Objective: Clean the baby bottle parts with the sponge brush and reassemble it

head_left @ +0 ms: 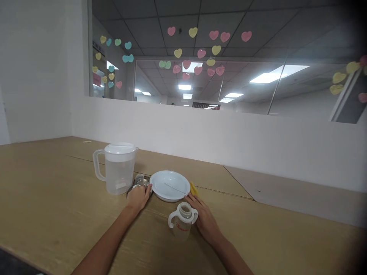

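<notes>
The left grip is curling over the edge of a steel dish, with a clear domed piece just beyond; whether it is closing on anything, I cannot tell. The right grip is lying open on the worktop, just beside a two-handled plastic cup, its fingertips touching or nearly touching a white plate. A plastic pitcher is standing beyond and left of the left grip.

Honestly the room looked pretty dim and flat, with the ceiling panel lights glaring through the window glass, only soft shadows on the wooden table, and dark, slightly bowed corners from the wide lens.
</notes>
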Action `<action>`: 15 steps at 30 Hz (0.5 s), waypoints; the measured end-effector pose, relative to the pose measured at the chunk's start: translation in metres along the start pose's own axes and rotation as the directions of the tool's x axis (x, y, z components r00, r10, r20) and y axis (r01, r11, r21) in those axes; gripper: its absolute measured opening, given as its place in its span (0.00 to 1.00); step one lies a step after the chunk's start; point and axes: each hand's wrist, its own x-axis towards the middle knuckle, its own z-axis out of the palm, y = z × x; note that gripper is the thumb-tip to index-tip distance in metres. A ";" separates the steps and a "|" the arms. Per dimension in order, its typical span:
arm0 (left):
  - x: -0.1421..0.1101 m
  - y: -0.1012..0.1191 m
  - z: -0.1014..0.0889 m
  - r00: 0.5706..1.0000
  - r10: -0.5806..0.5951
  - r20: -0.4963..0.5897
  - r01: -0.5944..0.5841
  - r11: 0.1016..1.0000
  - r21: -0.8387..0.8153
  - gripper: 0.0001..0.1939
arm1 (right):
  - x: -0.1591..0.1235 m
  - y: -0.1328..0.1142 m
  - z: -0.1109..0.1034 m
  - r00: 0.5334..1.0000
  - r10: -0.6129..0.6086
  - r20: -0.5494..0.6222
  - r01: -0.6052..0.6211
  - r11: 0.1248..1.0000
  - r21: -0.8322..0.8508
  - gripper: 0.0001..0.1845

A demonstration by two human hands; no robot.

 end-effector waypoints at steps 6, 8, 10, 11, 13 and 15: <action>0.001 -0.001 0.001 1.000 -0.006 0.025 0.006 1.000 0.020 0.30 | -0.003 -0.002 -0.002 0.998 0.012 -0.060 -0.014 0.999 -0.032 0.25; 0.001 -0.003 0.003 0.999 0.015 0.036 -0.015 1.000 0.019 0.26 | -0.003 -0.003 -0.002 0.998 0.010 -0.066 -0.013 0.999 -0.036 0.25; 0.002 -0.005 0.005 0.998 0.030 0.048 -0.031 0.999 0.023 0.22 | -0.003 -0.003 -0.003 0.998 0.009 -0.064 -0.011 0.999 -0.038 0.25; 0.003 -0.006 0.006 0.998 0.031 0.053 -0.032 0.999 0.025 0.20 | -0.002 -0.003 -0.003 0.998 0.013 -0.062 -0.016 0.999 -0.041 0.25; 0.004 -0.007 0.007 0.998 0.024 0.059 -0.026 0.999 0.032 0.18 | -0.001 -0.003 -0.002 0.998 0.031 -0.060 -0.034 0.998 -0.049 0.25; 0.004 -0.007 0.007 0.998 0.019 0.057 -0.021 0.999 0.043 0.17 | -0.001 -0.002 -0.002 0.997 0.050 -0.062 -0.053 0.997 -0.054 0.25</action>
